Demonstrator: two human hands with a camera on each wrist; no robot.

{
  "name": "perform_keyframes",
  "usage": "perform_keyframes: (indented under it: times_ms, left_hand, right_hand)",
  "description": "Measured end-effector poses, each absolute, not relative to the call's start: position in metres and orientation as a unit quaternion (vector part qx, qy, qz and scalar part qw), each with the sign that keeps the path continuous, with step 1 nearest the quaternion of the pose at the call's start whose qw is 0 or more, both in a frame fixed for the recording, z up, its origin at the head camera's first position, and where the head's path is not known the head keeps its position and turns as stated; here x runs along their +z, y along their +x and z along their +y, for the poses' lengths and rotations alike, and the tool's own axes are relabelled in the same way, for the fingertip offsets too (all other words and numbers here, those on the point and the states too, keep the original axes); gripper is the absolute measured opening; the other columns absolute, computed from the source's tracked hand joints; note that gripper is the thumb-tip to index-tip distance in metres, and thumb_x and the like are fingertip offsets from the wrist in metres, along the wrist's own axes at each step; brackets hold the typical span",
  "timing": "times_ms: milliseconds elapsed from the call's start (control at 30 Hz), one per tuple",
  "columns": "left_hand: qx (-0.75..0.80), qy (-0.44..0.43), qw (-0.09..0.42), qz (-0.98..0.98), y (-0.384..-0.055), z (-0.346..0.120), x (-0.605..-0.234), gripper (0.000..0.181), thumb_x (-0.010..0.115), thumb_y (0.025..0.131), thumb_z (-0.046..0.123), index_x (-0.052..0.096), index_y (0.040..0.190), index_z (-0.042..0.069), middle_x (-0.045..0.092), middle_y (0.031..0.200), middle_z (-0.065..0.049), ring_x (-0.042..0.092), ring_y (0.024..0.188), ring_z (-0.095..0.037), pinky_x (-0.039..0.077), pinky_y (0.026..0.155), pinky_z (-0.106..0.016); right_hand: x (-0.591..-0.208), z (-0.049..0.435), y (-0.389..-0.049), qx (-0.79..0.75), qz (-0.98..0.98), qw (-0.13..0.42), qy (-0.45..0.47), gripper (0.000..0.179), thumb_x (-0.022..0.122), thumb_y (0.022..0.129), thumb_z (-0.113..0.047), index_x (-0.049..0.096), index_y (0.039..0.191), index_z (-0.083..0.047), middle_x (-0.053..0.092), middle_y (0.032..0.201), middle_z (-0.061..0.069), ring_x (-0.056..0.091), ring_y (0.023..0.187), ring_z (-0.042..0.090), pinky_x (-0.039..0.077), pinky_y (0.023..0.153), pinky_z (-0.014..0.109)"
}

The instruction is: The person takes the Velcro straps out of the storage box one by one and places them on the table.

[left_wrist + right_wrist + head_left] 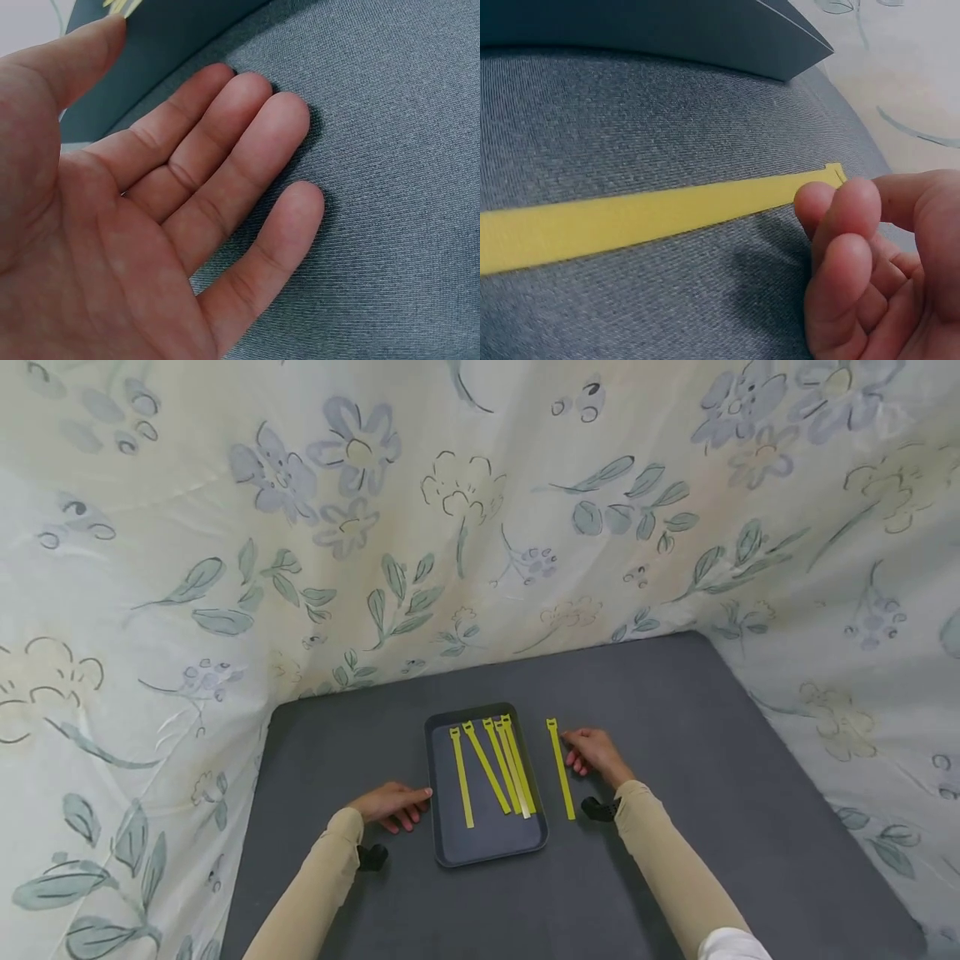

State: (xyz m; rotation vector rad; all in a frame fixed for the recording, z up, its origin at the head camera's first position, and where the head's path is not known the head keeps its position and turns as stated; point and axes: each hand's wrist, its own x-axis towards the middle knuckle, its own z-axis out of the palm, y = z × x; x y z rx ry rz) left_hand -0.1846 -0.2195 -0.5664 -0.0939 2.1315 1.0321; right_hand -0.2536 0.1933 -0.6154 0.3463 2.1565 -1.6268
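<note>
Several yellow hook-and-loop cable ties (462, 781) lie in a dark shallow tray (491, 853), most of them bunched along its right side. Another yellow cable tie (562, 777) lies flat on the table, right of the tray. Beside its slotted end is my right hand (592, 753), fingers loosely bent and nothing held in them. In the right wrist view the fingertips (859, 206) overlap that end; whether they touch it I cannot tell. My left hand (392, 803) is at the tray's left edge, its thumb reaching the rim and its other fingers (259, 142) relaxed near the tabletop.
A dark grey cloth-like surface covers the table (360, 727). Floral curtain fabric (465, 527) hangs behind the table and along both sides. Dark wrist-worn devices show at the left wrist (372, 857) and right wrist (600, 810).
</note>
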Motion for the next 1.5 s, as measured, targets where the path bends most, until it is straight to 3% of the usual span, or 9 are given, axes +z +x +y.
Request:
perform_keyframes:
  times_ms: [400,600,700,900,1067,1200,1367,1500]
  left_hand:
    - [0.399,-0.032,0.370,0.838,-0.186,-0.218,-0.571,0.053,0.052,0.101,0.055,0.074,0.102,0.007,0.068,0.082,-0.003,0.065,0.071,-0.014,0.054,0.065,-0.033]
    - [0.403,-0.048,0.368,0.837,-0.183,-0.219,-0.573,0.052,0.055,0.100,0.056,0.075,0.100,0.008,0.069,0.082,-0.003,0.066,0.071,-0.014,0.054,0.065,-0.032]
    - [0.403,-0.053,0.360,0.840,-0.183,-0.217,-0.574,0.053,0.055,0.099,0.057,0.075,0.099,0.008,0.069,0.082,-0.003,0.066,0.071,-0.014,0.053,0.064,-0.032]
    - [0.403,-0.056,0.363,0.838,-0.180,-0.216,-0.576,0.052,0.055,0.100,0.056,0.076,0.098,0.008,0.068,0.079,-0.001,0.065,0.069,-0.014,0.052,0.063,-0.031]
    - [0.400,-0.047,0.360,0.842,-0.179,-0.219,-0.574,0.052,0.053,0.100,0.056,0.076,0.100,0.009,0.068,0.081,-0.001,0.064,0.070,-0.013,0.052,0.064,-0.032]
    - [0.400,-0.043,0.364,0.840,-0.179,-0.220,-0.572,0.053,0.053,0.100,0.057,0.076,0.101,0.009,0.069,0.081,-0.001,0.064,0.070,-0.013,0.053,0.064,-0.032]
    - [0.400,-0.049,0.360,0.841,-0.178,-0.220,-0.570,0.053,0.053,0.100,0.056,0.076,0.098,0.009,0.069,0.079,-0.001,0.064,0.069,-0.013,0.052,0.064,-0.031]
    - [0.400,-0.053,0.361,0.841,-0.176,-0.219,-0.568,0.052,0.054,0.100,0.056,0.076,0.098,0.008,0.068,0.079,-0.001,0.064,0.068,-0.013,0.052,0.063,-0.031]
  right_hand:
    - [-0.614,0.195,-0.256,-0.586,0.770,0.220,0.123,0.036,0.055,0.103,-0.034,0.063,0.107,0.002,0.065,0.064,-0.001,0.055,0.048,0.007,0.049,0.048,0.025]
    - [-0.613,0.194,-0.263,-0.596,0.756,0.242,0.119,0.048,0.058,0.101,-0.048,0.061,0.114,-0.001,0.065,0.070,-0.002,0.057,0.053,0.007,0.050,0.051,0.025]
    - [-0.607,0.189,-0.264,-0.606,0.756,0.223,0.107,0.051,0.059,0.101,-0.050,0.061,0.112,0.000,0.063,0.072,-0.002,0.056,0.056,0.007,0.050,0.054,0.026]
    - [-0.575,0.151,-0.260,-0.626,0.757,0.179,0.052,0.050,0.052,0.106,-0.040,0.063,0.113,0.008,0.062,0.075,0.001,0.057,0.062,0.012,0.055,0.066,0.035]
    - [-0.552,0.102,-0.252,-0.619,0.748,0.238,-0.009,0.046,0.050,0.107,-0.032,0.063,0.127,0.008,0.074,0.094,0.014,0.073,0.079,0.021,0.061,0.077,0.042]
    - [-0.550,0.069,-0.244,-0.603,0.742,0.290,-0.029,0.048,0.049,0.107,-0.031,0.058,0.136,0.007,0.072,0.114,0.022,0.074,0.099,0.032,0.060,0.087,0.044]
    - [-0.556,0.045,-0.237,-0.590,0.741,0.321,-0.022,0.052,0.047,0.108,-0.033,0.053,0.140,0.008,0.070,0.120,0.024,0.073,0.104,0.034,0.060,0.086,0.041]
    - [-0.562,0.037,-0.236,-0.580,0.744,0.332,-0.009,0.049,0.048,0.107,-0.030,0.057,0.134,0.010,0.071,0.117,0.024,0.074,0.099,0.033,0.060,0.085,0.040]
